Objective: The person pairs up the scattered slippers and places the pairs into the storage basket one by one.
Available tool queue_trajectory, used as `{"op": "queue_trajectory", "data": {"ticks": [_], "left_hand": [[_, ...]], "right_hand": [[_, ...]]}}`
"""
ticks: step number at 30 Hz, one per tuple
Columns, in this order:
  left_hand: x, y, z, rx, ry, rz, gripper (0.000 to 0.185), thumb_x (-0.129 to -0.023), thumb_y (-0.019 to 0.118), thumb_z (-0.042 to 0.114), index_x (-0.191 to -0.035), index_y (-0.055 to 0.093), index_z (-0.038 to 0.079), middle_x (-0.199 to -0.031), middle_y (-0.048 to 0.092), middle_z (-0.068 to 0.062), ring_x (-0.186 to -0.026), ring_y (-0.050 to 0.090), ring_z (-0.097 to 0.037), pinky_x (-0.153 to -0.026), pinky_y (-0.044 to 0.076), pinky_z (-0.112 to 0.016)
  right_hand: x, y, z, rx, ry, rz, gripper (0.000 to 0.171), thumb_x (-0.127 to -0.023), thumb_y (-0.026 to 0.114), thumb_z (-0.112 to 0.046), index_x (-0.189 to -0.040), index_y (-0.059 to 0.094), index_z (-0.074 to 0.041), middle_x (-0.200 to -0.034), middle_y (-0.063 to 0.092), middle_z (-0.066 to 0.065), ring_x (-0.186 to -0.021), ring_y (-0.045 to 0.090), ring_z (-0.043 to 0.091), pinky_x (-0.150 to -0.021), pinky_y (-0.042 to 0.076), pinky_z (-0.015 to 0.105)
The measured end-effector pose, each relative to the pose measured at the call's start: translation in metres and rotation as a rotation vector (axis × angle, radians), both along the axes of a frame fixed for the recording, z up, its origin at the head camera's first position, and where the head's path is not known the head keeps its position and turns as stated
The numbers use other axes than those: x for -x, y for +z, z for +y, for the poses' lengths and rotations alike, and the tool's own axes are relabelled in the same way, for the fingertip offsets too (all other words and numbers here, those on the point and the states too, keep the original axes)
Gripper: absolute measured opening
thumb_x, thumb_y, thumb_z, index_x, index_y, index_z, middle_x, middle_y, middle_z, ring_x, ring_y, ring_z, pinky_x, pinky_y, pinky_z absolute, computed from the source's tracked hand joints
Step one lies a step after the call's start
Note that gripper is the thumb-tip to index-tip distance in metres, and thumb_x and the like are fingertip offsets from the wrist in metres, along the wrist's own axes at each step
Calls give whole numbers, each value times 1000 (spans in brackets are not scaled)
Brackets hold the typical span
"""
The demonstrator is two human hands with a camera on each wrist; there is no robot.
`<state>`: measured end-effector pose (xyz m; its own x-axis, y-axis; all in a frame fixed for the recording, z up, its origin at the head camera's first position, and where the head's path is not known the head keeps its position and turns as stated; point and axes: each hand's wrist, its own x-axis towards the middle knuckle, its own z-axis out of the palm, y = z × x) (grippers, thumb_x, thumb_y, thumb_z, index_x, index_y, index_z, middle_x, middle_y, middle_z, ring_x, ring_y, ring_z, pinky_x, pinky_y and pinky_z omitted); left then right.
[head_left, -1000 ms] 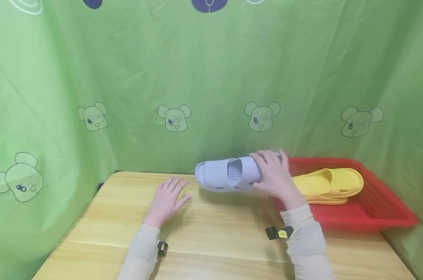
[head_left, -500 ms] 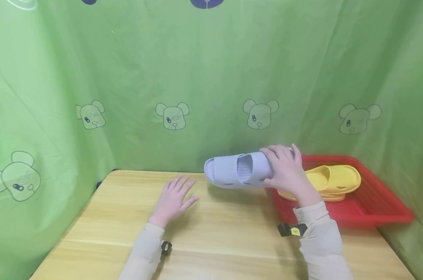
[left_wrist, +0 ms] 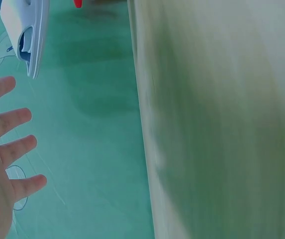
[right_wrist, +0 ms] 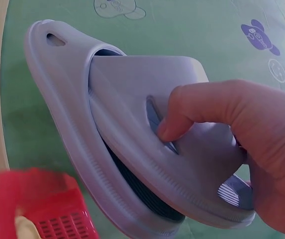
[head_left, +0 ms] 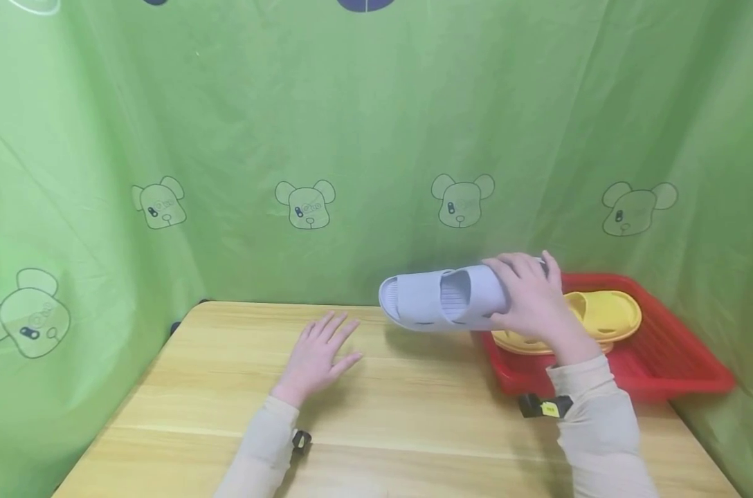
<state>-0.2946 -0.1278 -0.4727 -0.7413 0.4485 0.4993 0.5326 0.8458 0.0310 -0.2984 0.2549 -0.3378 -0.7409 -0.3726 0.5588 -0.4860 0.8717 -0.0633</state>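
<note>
My right hand (head_left: 532,297) grips a pair of pale grey-lavender slippers (head_left: 420,299), raised over the back of the table beside the basket. In the right wrist view the slippers (right_wrist: 127,99) are nested, one pushed into the other, and my thumb presses at a slot in the upper one's strap. My left hand (head_left: 317,356) hovers over the table to the left, fingers spread and holding nothing. The left wrist view shows its spread fingers (left_wrist: 14,122) below the toe end of the slippers (left_wrist: 28,25). Yellow slippers (head_left: 613,315), partly hidden by my right hand, lie stacked in the red basket (head_left: 694,389).
The wooden table (head_left: 383,443) extends under both arms, with the basket at its right side. A green curtain (head_left: 376,124) printed with bear heads hangs behind the table and along both sides. Black wrist cameras sit at both cuffs.
My right hand has carried the grey-lavender slippers rightward, over the basket's left edge, covering more of the yellow slippers. My left hand has drifted slightly right, fingers still spread.
</note>
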Motion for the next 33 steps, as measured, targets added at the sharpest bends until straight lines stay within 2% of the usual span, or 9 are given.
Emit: {"op": "queue_trajectory", "data": {"ticks": [9,15,22,33], "left_hand": [[-1,0,5,6,-10,-14,64,-95,46,59,-149,38,25,-154,41,-8,-144,35,-33,-113,33,-60],[-2,-1,8,13,-12,-19,65,-96,41,61,-151,36,26,-156,38,-7,-144,35,-33,-113,32,-60],[-2,-6,11,34,-26,-9,65,-97,39,62,-150,37,25,-155,40,-7,-144,35,-33,-114,33,-59],[-4,-6,23,45,-48,-42,65,-97,40,62,-151,34,27,-157,37,-4,-145,34,-31,-117,29,-56]], "right_hand": [[-5,6,21,10,-27,-29,85,-56,84,-23,-133,52,-10,-133,49,20,-126,38,41,-113,6,68],[-7,4,32,4,-22,-16,84,-56,84,-22,-132,53,-9,-130,50,20,-123,39,41,-111,12,68],[-8,2,44,18,4,-14,83,-55,84,-19,-131,53,-5,-127,51,22,-120,40,42,-107,25,64],[-12,5,68,7,4,16,83,-53,85,-17,-129,54,-4,-124,51,23,-117,41,42,-103,27,64]]}}
